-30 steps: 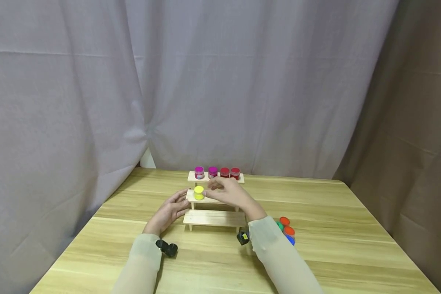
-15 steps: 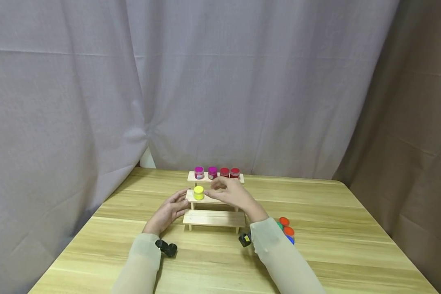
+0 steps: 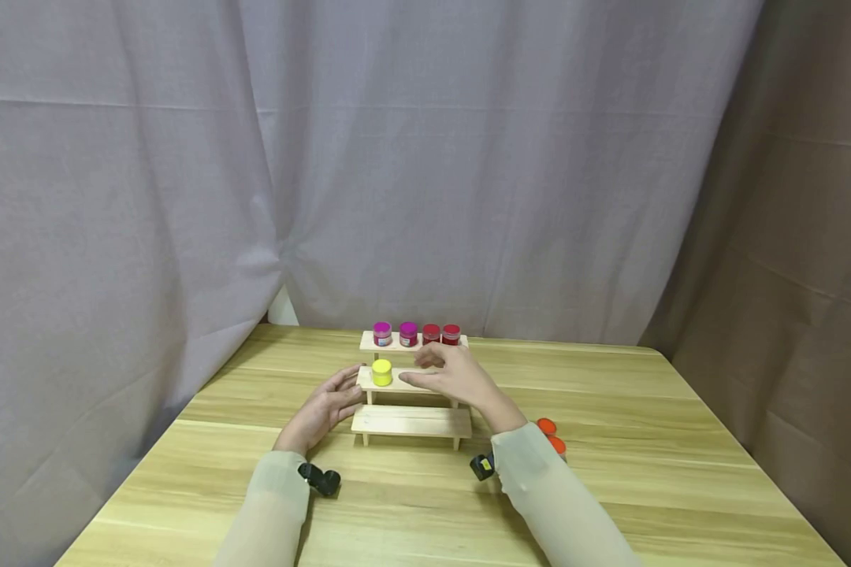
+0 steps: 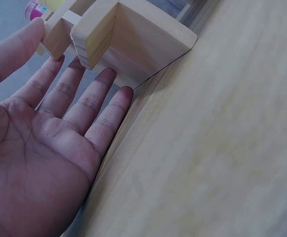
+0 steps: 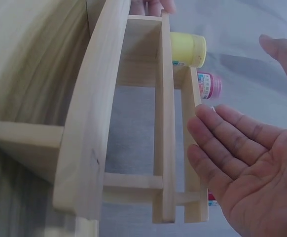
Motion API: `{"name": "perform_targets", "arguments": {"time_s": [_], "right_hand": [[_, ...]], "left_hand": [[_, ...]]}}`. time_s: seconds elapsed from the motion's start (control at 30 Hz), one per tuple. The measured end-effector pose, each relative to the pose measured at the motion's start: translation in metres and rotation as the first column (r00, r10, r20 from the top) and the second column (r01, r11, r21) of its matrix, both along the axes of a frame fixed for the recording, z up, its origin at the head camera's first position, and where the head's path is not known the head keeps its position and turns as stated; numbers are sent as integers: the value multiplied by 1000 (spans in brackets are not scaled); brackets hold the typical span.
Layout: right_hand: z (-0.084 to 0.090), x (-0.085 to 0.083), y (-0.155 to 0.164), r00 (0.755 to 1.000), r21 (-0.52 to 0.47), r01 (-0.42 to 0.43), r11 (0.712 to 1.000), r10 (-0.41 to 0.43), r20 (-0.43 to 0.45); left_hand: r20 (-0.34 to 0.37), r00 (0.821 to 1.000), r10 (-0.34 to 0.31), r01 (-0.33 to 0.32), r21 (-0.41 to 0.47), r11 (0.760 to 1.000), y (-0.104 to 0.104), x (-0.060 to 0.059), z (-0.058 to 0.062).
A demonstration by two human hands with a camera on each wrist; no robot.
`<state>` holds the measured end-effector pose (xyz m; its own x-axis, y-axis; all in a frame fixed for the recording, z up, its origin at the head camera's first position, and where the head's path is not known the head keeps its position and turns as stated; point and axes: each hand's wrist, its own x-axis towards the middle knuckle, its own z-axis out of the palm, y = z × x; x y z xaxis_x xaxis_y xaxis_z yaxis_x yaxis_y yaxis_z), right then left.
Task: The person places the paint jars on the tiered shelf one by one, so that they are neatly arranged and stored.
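A three-tier wooden stand (image 3: 411,423) stands on the table. One yellow paint jar (image 3: 381,373) sits upright toward the left end of its middle tier. My left hand (image 3: 322,411) is at the stand's left side; in the left wrist view its extended fingers (image 4: 91,98) reach up to the wooden edge, though contact is hard to confirm. Over the right part of the middle tier, my right hand (image 3: 464,382) holds nothing, thumb and fingers spread apart. A gap separates it from the yellow jar, as the right wrist view also shows.
Along the top tier stand two magenta jars (image 3: 407,334) and two red jars (image 3: 451,335), the red ones partly behind my right hand. Orange-lidded jars (image 3: 547,426) are on the table beside my right sleeve. A grey curtain (image 3: 425,197) hangs behind the table.
My right hand has drawn a little to the right, away from the yellow jar. The sleeve now covers the green and blue lids. My left hand stays at the stand.
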<state>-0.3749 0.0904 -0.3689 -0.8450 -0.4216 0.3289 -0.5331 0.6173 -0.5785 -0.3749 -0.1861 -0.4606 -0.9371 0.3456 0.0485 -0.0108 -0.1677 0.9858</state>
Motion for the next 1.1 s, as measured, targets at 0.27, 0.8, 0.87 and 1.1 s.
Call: {"name": "perform_targets", "arguments": {"time_s": [0.27,0.8,0.87,1.1], "right_hand": [[2,2,9,1000,9,-15,1000,15,10],[-3,4,44,994,58,-110,992,110,-9],[-3,4,50,991,54,-130,990,130,-7],[-3,2,72,981,45,-192,980,193,-33]], "left_hand": [[2,1000,1,-1,5,1000,1,0,0],[-5,1000,-8,8,-2,1000,2,-2,0],[-5,1000,-6,6,-1,1000,1,-2,1],[-2,1000,3,-3,-1,1000,1,-2,2]]}}
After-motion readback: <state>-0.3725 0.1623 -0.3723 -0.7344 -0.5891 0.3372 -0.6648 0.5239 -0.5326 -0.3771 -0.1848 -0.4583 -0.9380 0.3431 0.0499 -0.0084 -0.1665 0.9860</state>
